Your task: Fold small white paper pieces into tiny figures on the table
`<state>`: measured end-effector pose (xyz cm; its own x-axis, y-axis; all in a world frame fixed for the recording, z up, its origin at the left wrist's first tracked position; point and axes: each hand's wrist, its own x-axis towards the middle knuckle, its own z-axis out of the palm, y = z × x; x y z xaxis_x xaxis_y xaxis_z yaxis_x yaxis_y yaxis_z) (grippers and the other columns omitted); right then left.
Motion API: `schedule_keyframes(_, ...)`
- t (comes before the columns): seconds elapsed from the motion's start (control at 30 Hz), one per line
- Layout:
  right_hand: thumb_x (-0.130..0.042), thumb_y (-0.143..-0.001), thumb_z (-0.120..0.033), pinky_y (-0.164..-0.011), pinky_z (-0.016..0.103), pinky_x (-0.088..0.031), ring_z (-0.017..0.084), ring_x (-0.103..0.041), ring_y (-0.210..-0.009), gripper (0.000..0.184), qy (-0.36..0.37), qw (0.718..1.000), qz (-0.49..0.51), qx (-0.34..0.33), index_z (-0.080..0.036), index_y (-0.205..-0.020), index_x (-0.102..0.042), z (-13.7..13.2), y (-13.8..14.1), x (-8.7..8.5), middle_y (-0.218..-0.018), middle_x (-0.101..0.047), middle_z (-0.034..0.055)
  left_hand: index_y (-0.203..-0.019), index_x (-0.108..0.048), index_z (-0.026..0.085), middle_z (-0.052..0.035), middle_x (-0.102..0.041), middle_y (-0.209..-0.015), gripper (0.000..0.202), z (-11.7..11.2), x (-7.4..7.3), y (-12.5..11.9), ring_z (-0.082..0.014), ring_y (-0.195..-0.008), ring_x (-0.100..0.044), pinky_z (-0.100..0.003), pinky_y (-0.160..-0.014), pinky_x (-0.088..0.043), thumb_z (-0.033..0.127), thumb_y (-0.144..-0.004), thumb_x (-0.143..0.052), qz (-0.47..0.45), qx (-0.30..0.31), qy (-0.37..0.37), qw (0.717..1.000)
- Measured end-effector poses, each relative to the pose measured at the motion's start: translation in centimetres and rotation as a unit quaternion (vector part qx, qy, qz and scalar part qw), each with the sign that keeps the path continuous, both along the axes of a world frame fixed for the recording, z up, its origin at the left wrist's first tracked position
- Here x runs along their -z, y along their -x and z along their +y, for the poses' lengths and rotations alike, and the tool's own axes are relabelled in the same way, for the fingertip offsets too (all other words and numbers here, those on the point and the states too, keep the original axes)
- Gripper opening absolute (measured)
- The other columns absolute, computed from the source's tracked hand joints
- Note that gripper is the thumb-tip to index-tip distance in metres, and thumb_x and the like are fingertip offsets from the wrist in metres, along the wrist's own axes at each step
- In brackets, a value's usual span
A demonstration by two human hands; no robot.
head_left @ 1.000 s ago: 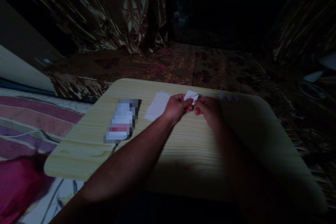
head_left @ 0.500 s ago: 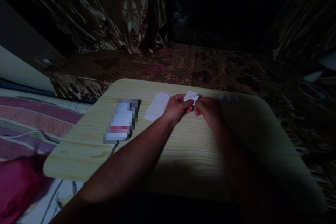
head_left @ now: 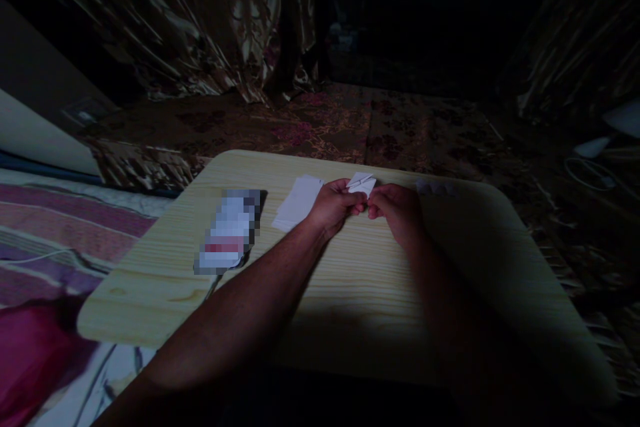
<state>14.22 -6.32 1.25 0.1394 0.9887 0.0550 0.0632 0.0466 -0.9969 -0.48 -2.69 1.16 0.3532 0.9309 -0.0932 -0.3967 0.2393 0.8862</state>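
Note:
Between my hands, above the far part of the table, is a small piece of folded white paper (head_left: 362,184) with slanting fold lines across it. My left hand (head_left: 334,205) pinches its lower left side, thumb on top. At its lower right corner, the fingers of my right hand (head_left: 397,209) are pressed together on the paper's edge; the exact grip is partly hidden. A stack of white paper sheets (head_left: 299,203) lies flat on the table just left of my left hand. Several small folded paper pieces (head_left: 436,187) rest in a row beyond my right hand, dim in shadow.
The light wooden table (head_left: 350,293) has rounded corners. A phone (head_left: 227,230), blurred out, lies on its left part with a cable running from it. A striped bed cover (head_left: 75,220) and a pink cloth (head_left: 35,360) are at the left. Patterned curtains (head_left: 240,20) hang behind.
The folded paper is tilted slightly differently in my fingers. Both hands stay in nearly the same place, and the view has shifted a little.

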Motion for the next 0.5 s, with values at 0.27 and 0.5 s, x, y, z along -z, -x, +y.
schedule_keyframes(0.27, -0.065, -0.077, -0.037, -0.054, 0.025, -0.052, 0.012, -0.060, -0.052, 0.022, -0.016, 1.000, 0.003, -0.019, -0.016, -0.080, -0.068, 0.21, -0.25, 0.49, -0.063, -0.066, 0.0001, -0.080, -0.065, 0.009, -0.0016, -0.066, -0.063, 0.032, -0.15, -0.36, 0.01, -0.0059, -0.046, -0.054, -0.018, -0.045, -0.038, 0.016, -0.055, -0.084, -0.003, 0.016, 0.001, 1.000)
schedule_keyframes(0.5, -0.064, -0.076, -0.037, -0.053, 0.024, -0.051, 0.012, -0.059, -0.052, 0.021, -0.002, 1.000, 0.001, -0.023, -0.016, -0.075, -0.067, 0.15, -0.23, 0.29, -0.061, -0.065, -0.0006, -0.080, -0.065, 0.009, -0.0021, -0.067, -0.063, 0.033, -0.19, -0.36, 0.01, -0.0058, -0.045, -0.053, -0.018, -0.044, -0.038, 0.017, -0.054, -0.085, -0.001, 0.014, -0.015, 1.000)
